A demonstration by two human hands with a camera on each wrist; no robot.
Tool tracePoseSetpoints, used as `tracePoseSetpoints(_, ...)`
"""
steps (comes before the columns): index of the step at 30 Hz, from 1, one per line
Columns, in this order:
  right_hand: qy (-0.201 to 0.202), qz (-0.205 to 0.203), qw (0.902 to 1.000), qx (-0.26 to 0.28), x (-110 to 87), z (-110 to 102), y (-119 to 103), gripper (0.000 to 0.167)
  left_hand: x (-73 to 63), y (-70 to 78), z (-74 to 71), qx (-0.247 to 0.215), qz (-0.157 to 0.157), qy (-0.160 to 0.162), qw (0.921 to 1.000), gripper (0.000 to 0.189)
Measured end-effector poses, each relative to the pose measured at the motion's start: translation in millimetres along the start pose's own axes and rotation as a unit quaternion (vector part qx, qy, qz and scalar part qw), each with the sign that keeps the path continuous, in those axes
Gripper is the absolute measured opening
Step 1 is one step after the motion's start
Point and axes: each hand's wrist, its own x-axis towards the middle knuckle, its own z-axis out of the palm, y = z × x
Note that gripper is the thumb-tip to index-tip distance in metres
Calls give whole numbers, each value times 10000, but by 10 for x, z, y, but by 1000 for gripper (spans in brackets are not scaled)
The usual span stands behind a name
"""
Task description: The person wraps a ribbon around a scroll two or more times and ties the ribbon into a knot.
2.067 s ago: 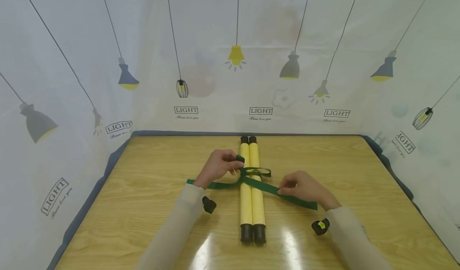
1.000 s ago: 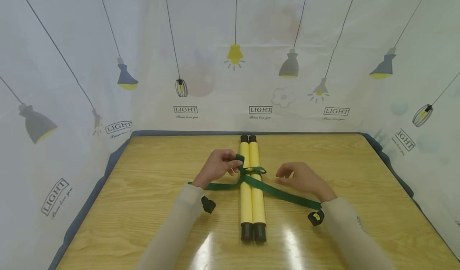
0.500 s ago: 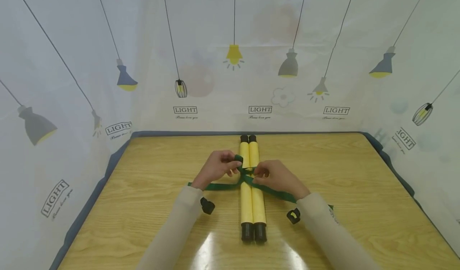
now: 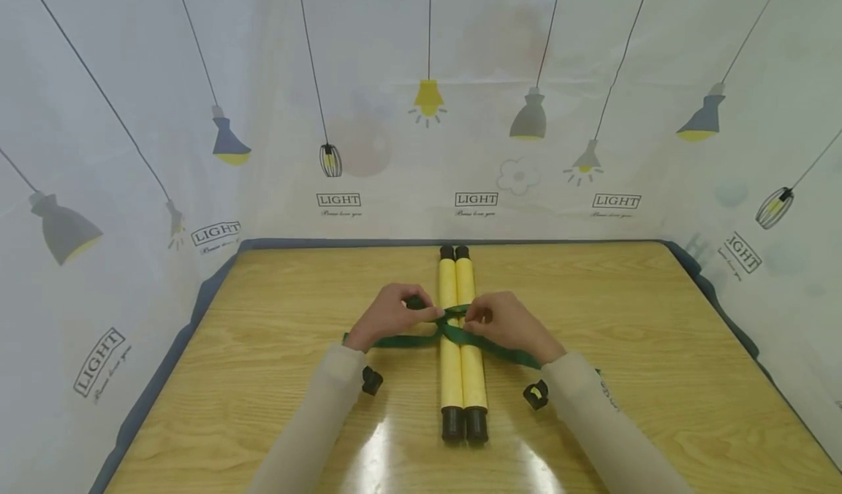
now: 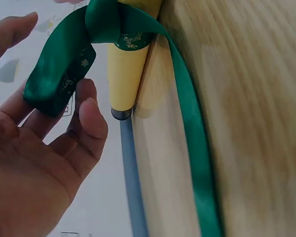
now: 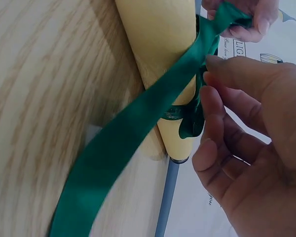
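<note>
Two yellow tubes (image 4: 451, 377) with black end caps lie side by side, pointing away from me. A green ribbon (image 4: 408, 341) is tied around their middle. My left hand (image 4: 391, 315), left of the tubes, holds a ribbon loop (image 5: 59, 74) among its curled fingers; its thumb reaches toward the knot. My right hand (image 4: 509, 322), over the right tube, pinches ribbon near the knot between thumb and forefinger. One ribbon tail runs left under my left wrist. The other tail (image 6: 118, 138) slants right beneath my right hand. Fingers partly hide the knot.
The wooden table (image 4: 283, 282) has a blue-grey edge (image 4: 342, 244). A white sheet printed with lamps (image 4: 408, 158) surrounds its back and sides. Black wrist devices (image 4: 536, 394) hang below both sleeves.
My right hand let go of the right-hand tail, rose, then came left to the ribbon by the knot. Lately my left thumb has shifted toward the knot, and the loop has tilted left.
</note>
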Motion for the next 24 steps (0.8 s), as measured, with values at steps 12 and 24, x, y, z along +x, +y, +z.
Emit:
tracePoseSetpoints(12,664,121,9975,-197,86,-3,61,7,46,184,115,2750,1236,310,9530,12)
tracePoseSetpoints(24,563,244,9975,-358,111,24,81,17,65,260,246,3049,1453,-558,9396,15)
